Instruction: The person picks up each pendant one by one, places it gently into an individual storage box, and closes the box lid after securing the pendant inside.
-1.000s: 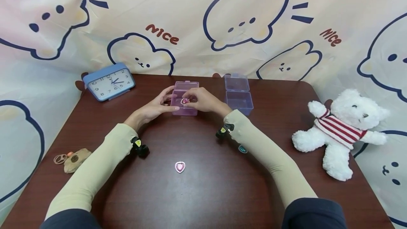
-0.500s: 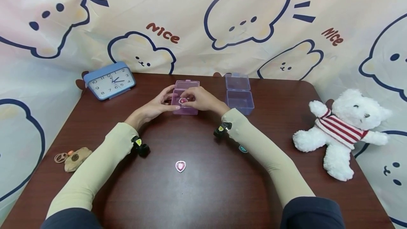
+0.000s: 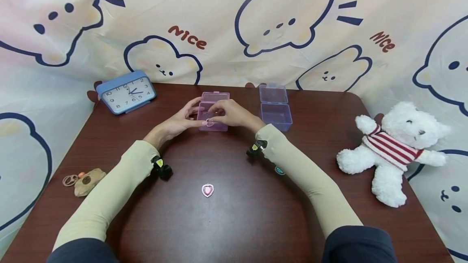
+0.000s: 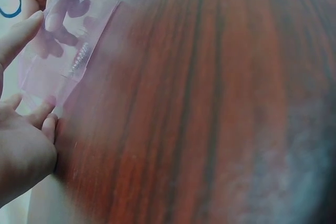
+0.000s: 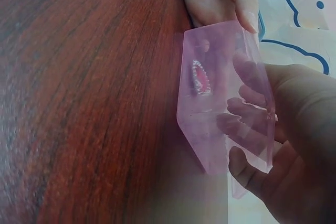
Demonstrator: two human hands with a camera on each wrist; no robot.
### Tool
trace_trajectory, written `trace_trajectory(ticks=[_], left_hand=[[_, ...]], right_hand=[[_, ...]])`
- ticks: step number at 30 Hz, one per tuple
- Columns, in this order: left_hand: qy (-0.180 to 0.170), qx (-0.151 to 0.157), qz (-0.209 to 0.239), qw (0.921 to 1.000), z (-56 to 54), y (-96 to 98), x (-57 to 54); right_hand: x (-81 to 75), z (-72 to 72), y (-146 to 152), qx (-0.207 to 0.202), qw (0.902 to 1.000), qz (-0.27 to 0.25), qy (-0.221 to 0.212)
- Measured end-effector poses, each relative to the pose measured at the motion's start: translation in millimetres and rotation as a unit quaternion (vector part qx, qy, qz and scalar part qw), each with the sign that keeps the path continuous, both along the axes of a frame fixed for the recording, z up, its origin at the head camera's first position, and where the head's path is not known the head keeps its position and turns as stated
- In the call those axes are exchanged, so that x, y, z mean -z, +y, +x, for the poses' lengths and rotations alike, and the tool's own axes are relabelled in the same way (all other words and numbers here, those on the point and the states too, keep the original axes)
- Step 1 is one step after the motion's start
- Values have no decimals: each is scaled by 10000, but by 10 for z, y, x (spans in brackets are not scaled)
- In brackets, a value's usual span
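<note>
A pink see-through plastic box stands near the back of the table, its lid tipped back. My left hand holds its left end, thumb at the front rim and fingers behind. My right hand reaches over the box with fingers dipping inside. Low in the box lies a red heart-shaped gem with a beaded edge, apart from my right fingers in the right wrist view. A pink heart gem rests on the table nearer me.
Right of the pink box stands an open blue-purple plastic box. A teal gem lies beside my right forearm. Further out are a blue clock, a tan pouch-like trinket and a white teddy bear.
The red heart gem, earlier at my right fingertips, has gone down into the pink box and left them. My left hand has stayed on the box.
</note>
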State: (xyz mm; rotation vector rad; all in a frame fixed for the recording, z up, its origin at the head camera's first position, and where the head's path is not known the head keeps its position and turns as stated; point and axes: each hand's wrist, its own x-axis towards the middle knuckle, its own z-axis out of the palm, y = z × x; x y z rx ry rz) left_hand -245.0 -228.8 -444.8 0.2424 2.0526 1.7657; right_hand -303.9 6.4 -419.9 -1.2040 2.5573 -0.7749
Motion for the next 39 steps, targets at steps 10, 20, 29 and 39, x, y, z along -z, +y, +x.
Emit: trace_trajectory(ticks=[10, 20, 29, 39], left_hand=[[57, -14, -144, 9999, 5, 8, -18], [182, -69, -95, 9998, 6, 17, -41], [188, -114, -124, 9997, -24, 76, -41], [41, -229, -203, 9995, 45, 20, -20]], right_hand=[[-245, 197, 167, 35, 9989, -423, 207], [-398, 833, 400, -927, 9887, -1131, -330], [-173, 1327, 533, -1448, 9824, -526, -1057], [125, 1707, 424, -1405, 9881, -88, -626]])
